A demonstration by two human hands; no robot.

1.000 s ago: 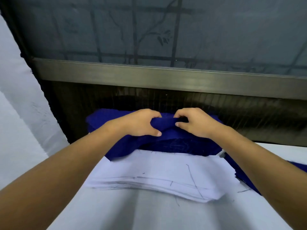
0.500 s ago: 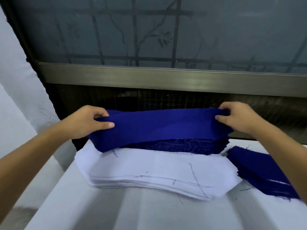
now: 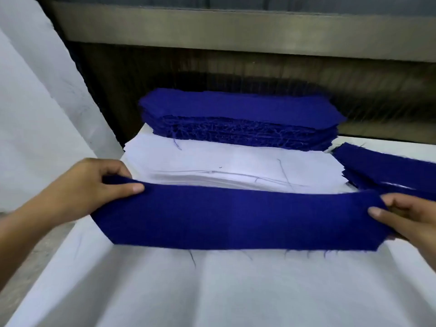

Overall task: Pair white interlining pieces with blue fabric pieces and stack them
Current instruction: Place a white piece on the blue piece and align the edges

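Over the near part of the surface (image 3: 212,293), a single blue piece (image 3: 236,220) is held stretched between the two grips. Its left end is pinched by the left grip (image 3: 87,187), with the thumb (image 3: 133,188) laid on the upper face and the fingers curled behind the far edge. Its right end is pinched likewise by the right grip (image 3: 411,220). Both grips are thus clamped on the piece, and neither is free. A slight sag is seen along the middle, and loose threads (image 3: 192,257) trail from the frayed lower edge. Whether that edge touches the surface cannot be told.

Behind the piece the white stack (image 3: 236,168) is laid flat, with stray blue threads on top. At its far edge a tall blue stack (image 3: 236,114) is set, and a lower blue pile (image 3: 387,168) lies just beside it on the right.

Handling, as judged: the piece is light, soft and limp, so it would be expected to fold or droop if taken at one end only. A hold at both short ends, as shown, holds it flat. The raw cut edges may shed threads if dragged. The interlining is judged thinner and somewhat crisper. A single sheet is best lifted by a corner or short edge, so that neighbouring sheets are not carried along.
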